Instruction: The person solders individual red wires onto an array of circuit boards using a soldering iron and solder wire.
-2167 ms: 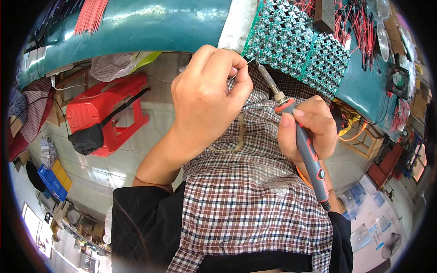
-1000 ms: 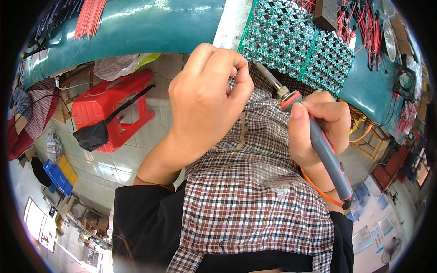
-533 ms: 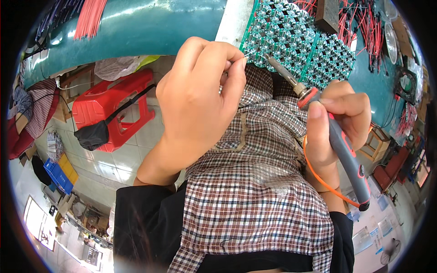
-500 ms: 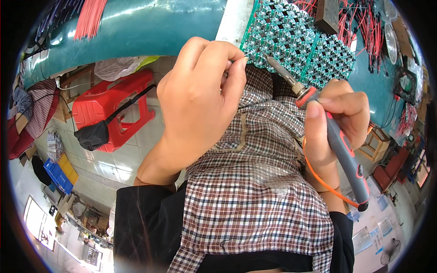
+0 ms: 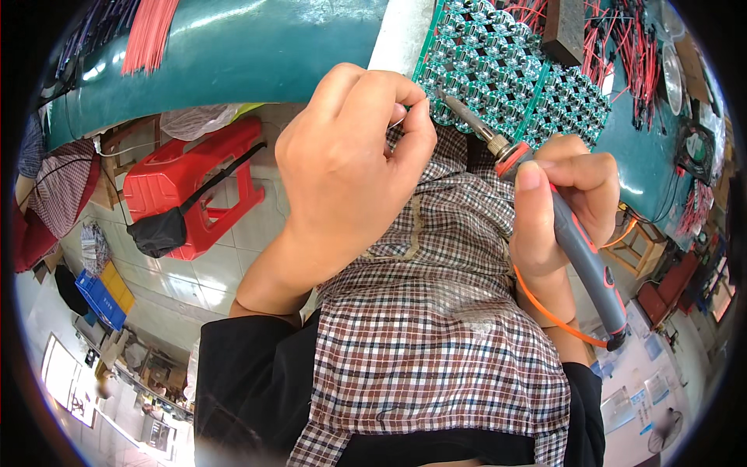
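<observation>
My right hand (image 5: 564, 194) grips a grey and red soldering iron (image 5: 582, 245) like a pen. Its metal tip points up and left, over the near left edge of a green circuit board panel (image 5: 486, 58) crowded with small parts; whether the tip touches cannot be told. My left hand (image 5: 342, 156) is closed in a pinch beside that edge, thumb against forefinger. The thin silvery solder wire it holds is mostly hidden by the fingers now. An orange cord (image 5: 548, 307) runs from the iron's lower end past my right wrist.
The panel lies on a green-covered table (image 5: 288, 47). A dark block (image 5: 563, 35) rests on it, with red and black wires (image 5: 642, 62) to the right. Red wires (image 5: 148, 35) hang at the far left. Below stands a red stool (image 5: 175, 179) with a black strap.
My left hand has shifted slightly right, and the strand at its fingertips shows less. The iron and my right hand have moved slightly left.
</observation>
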### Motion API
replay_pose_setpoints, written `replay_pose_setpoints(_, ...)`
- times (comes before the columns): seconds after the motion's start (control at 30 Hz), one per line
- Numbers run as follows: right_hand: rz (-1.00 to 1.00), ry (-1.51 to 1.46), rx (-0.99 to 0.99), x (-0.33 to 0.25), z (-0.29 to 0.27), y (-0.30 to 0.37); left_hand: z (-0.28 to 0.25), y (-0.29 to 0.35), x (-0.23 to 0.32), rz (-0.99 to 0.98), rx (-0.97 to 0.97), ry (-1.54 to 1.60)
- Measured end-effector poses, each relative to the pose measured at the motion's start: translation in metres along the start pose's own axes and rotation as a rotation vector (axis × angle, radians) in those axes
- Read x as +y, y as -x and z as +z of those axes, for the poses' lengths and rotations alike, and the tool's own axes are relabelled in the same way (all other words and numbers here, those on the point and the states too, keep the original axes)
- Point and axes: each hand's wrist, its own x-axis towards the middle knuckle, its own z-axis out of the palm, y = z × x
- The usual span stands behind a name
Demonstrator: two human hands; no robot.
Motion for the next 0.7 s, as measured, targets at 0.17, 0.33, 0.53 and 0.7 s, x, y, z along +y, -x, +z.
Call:
replay_pose_setpoints(0.17, -0.029, -0.006, -0.019, 0.0014, -0.0009, -0.0007, -0.0002, -0.0002, -0.0001, -0.009, -0.006, 0.002)
replay_pose_setpoints(0.33, -0.033, -0.002, -0.035, 0.0017, -0.0030, -0.0012, 0.0012, -0.0010, -0.0004, -0.001, -0.026, 0.013)
replay_pose_setpoints(0.53, -0.045, 0.000, -0.033, -0.0001, -0.0081, -0.0014, -0.0007, -0.0016, 0.0019, -0.001, -0.020, 0.025)
replay_pose_setpoints(0.7, -0.016, -0.015, -0.029, -0.0006, -0.0070, -0.0021, 0.0030, -0.0019, -0.0014, 0.012, -0.024, 0.020)
